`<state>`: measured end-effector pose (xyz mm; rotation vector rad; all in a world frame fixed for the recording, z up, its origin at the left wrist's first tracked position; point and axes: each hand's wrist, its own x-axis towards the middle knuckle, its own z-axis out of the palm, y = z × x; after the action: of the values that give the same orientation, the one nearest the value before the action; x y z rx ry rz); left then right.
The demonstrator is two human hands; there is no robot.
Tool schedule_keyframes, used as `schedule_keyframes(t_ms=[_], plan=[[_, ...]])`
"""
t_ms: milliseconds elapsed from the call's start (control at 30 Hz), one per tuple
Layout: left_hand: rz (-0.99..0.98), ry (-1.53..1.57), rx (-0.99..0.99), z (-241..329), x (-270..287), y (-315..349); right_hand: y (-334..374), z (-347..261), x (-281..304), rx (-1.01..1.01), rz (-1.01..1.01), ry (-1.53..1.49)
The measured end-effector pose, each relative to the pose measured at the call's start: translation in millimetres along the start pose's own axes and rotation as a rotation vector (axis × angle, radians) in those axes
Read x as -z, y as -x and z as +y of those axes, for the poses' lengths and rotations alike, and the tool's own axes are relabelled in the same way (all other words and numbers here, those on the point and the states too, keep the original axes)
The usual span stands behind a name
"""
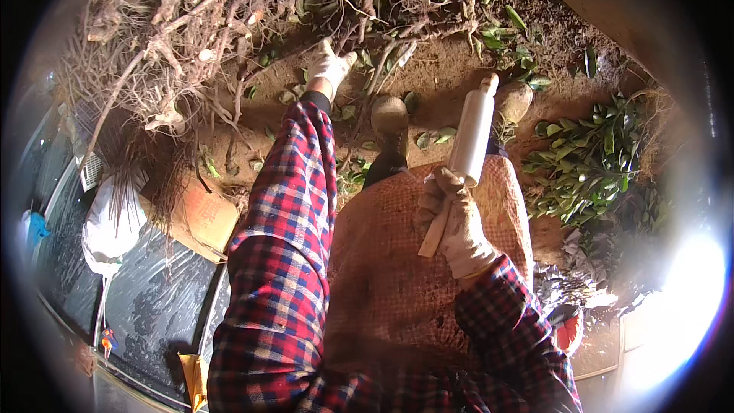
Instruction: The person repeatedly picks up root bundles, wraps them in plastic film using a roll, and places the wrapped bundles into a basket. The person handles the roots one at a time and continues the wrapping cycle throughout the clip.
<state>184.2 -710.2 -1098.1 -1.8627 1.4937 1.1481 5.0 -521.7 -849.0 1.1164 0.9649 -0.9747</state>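
My left hand (330, 66), in a white glove, reaches far forward into a heap of dry, bare branches (191, 38) on the dirt, its fingers spread among thin twigs. My right hand (459, 226), also gloved, is closed around the wooden handle of a tool (472, 138) with a white cylindrical sheath. The tool points up and away over my knees. Both sleeves are red and blue plaid. A brown woven apron (397, 275) covers my lap, and my shoes (390, 118) stand on the soil.
Leafy green cuttings (592, 157) lie on the ground at right, with loose leaves scattered on the dirt. A flat piece of cardboard (202, 214) and a white bag (111, 229) lie at left beside dark plastic sheeting (153, 298). A red container (569, 329) sits at lower right.
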Motion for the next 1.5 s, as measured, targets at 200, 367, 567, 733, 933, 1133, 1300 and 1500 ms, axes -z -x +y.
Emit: schedule_keyframes(t_ms=[200, 367, 567, 733, 933, 1133, 1300, 1500], plan=[[-0.285, 0.248, -0.116, 3, 5, 42, -10, -2, -3, -0.042, -0.186, -0.364], [-0.328, 0.625, 0.003, -2, 14, 129, -35, -2, 0, -0.070, -0.447, -0.410], [0.062, 0.466, -0.756, 4, 12, 216, -32, -1, 4, 0.408, -0.156, -0.094], [0.019, -0.049, -0.753, 22, 19, 260, -49, -3, 22, 0.464, -0.056, 0.123], [-0.341, 0.366, -0.840, 19, 29, 249, -52, -17, 34, 0.379, -0.250, 0.039], [0.181, -0.323, -0.630, 48, 5, 121, -34, -20, 20, 0.475, -0.123, 0.106], [0.156, -0.698, -0.469, 95, -37, 33, -37, -30, 19, 0.363, -0.268, -0.116], [0.081, -0.188, -0.573, 80, 1, 36, -34, -33, 11, 0.375, -0.267, -0.112]])
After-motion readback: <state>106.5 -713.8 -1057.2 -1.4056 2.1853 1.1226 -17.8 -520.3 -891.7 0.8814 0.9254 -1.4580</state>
